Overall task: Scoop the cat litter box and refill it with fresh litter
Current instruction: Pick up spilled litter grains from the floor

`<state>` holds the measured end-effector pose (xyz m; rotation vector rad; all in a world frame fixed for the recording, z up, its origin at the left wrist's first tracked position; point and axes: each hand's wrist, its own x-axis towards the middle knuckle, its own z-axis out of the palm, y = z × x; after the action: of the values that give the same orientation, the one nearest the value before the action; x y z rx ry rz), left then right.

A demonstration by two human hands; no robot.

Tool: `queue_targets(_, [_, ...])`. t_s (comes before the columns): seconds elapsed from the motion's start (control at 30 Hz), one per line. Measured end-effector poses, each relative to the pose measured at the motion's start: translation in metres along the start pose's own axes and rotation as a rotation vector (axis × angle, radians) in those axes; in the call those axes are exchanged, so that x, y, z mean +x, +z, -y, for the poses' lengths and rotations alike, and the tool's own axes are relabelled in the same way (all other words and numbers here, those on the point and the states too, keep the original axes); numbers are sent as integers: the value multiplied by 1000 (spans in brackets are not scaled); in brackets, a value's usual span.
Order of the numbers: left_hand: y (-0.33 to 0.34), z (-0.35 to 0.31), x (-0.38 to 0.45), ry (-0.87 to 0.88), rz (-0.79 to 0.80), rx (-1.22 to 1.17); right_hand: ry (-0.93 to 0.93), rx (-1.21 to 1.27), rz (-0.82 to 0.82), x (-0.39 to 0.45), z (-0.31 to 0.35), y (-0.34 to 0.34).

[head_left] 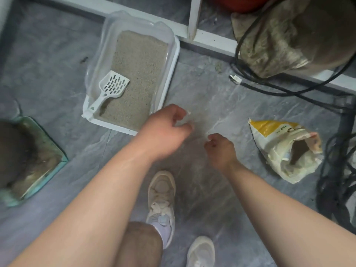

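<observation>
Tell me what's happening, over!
Left hand and right hand curled, hold unclear. Scoop lying in the litter box. Litter bag open on the floor. Nothing blocking.

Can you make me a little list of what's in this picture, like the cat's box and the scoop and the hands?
litter box: white, on the floor, filled with litter
scoop: white, lying in the box, handle toward its near-left corner
litter bag: open, on the floor at right
left hand: fingers curled, above the floor beside the box
right hand: fingers curled, near the bag
</observation>
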<state>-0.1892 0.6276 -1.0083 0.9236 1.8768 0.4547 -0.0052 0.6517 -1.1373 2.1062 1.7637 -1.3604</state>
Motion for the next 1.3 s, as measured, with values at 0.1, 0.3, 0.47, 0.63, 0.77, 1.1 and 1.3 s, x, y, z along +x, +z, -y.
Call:
queue_targets(0.1, [-5, 1, 13, -8, 119, -20, -51, 3, -13, 0, 0, 15])
queue_targets(0.3, [-20, 0, 69, 100, 139, -87, -122, -41, -5, 14, -20, 24])
queue_targets(0.47, [7, 31, 101, 226, 76, -7, -213, -230, -82, 66, -33, 2])
queue_targets(0.63, [51, 98, 98, 283, 34, -245, -286, -316, -112, 88, -38, -1])
queue_targets(0.77, [88, 149, 86, 136, 25, -479, -295, -242, -57, 79, -51, 26])
queue_targets(1.1, [130, 210, 101, -212, -8, -987, -293, -232, -45, 101, -58, 65])
queue_targets(1.3, [124, 223, 111, -277, -14, -1061, -356, -395, -118, 133, -32, 66])
